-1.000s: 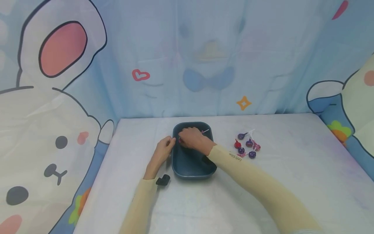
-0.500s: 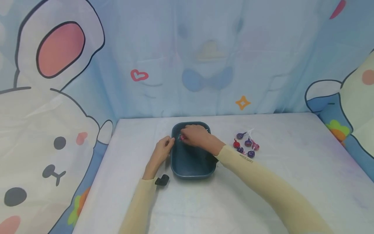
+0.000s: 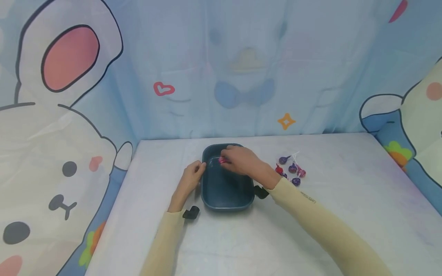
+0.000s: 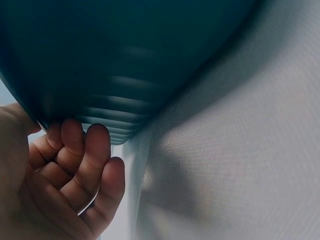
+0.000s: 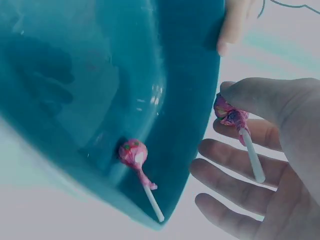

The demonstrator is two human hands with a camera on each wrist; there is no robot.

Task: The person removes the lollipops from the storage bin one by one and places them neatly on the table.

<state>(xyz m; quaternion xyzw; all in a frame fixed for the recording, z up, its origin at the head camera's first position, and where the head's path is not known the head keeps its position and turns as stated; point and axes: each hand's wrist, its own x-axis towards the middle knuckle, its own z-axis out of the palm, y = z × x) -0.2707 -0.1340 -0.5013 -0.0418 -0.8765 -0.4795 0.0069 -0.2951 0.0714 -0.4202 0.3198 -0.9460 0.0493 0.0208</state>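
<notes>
In the head view my left hand (image 3: pixel 190 177) holds the left rim of a dark blue-green plastic tub (image 3: pixel 228 201). The left wrist view shows its fingers (image 4: pixel 97 150) curled against the ribbed outer wall. Over the far part of the tub, my right hand (image 3: pixel 243 161) pinches a pink-wrapped lollipop (image 5: pixel 231 114) between thumb and forefinger, its white stick pointing back along the palm. Another pink lollipop (image 5: pixel 134 154) lies inside the tub in a corner, seen in the right wrist view; my right hand covers it in the head view.
Several purple, red and pink lollipops (image 3: pixel 292 168) lie in a loose pile on the white-covered table (image 3: pixel 221 245), right of the tub. A blue cartoon-print curtain (image 3: pixel 193 69) hangs along the table's back edge. Each wrist carries a small black camera (image 3: pixel 191 212).
My right hand has shifted to the right inside the tub, lifting the pink lollipop a little, so it shows more clearly at the fingertips. My left hand stays at the rim.
</notes>
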